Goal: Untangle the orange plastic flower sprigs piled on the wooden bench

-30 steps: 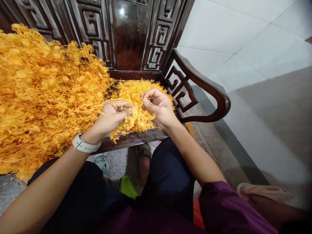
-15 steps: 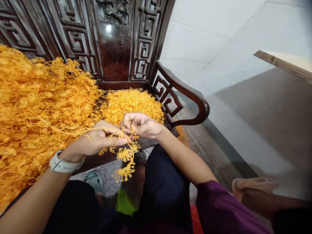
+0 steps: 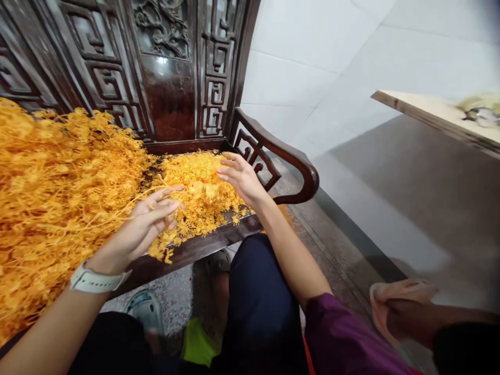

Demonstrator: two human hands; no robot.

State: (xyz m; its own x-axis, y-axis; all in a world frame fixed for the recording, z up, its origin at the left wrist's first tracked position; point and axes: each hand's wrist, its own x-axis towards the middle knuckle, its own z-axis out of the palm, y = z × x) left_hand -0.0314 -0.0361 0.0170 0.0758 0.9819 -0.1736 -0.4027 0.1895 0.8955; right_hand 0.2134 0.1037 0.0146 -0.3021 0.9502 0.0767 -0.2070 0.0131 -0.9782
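My left hand [image 3: 150, 221], with a pale watch strap [image 3: 96, 279] at the wrist, hovers at the front of the bench between two orange heaps. Its thumb and fingers are apart, and a thin stem passes along its upper side. My right hand [image 3: 242, 179] is open over the right side of the smaller heap of orange flower-like sprigs [image 3: 195, 208], fingers spread. Between the hands, a slightly blurred orange clump [image 3: 205, 191] shows at the top of that heap. The larger heap of long-stemmed orange sprigs [image 3: 70, 192] fills the left side.
The dark carved wooden bench has a tall back [image 3: 172, 99] and a curved armrest [image 3: 300, 166] on the right. A wooden board's edge [image 3: 425, 114] juts in at right. Below are a clog [image 3: 144, 310], a bright green object [image 3: 197, 344] and another person's foot [image 3: 406, 297].
My hands have moved apart, the right one up and over the smaller heap. The short sprigs that hung between my fingers are no longer there. The view has shifted slightly right.
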